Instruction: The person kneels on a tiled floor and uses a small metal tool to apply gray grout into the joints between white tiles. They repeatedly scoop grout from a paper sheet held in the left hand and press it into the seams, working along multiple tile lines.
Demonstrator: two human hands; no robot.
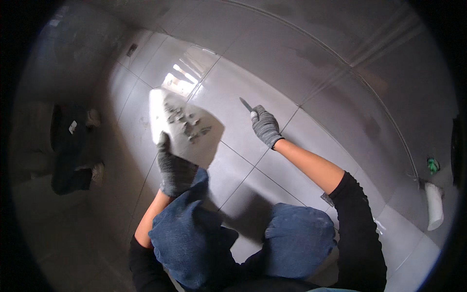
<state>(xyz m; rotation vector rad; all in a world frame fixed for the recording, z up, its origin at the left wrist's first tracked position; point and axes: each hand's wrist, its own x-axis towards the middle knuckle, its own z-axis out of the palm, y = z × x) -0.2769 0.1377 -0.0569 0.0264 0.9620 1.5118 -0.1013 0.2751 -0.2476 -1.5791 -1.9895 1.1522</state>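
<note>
Pale sheet (196, 147), near edge in left hand (176, 170), grey clumps (187, 128) farther out

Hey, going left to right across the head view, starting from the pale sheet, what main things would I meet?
Pale sheet with grey lumps, held in the left hand → blade → right hand gripping it → white tube-like thing near the right edge.
</note>
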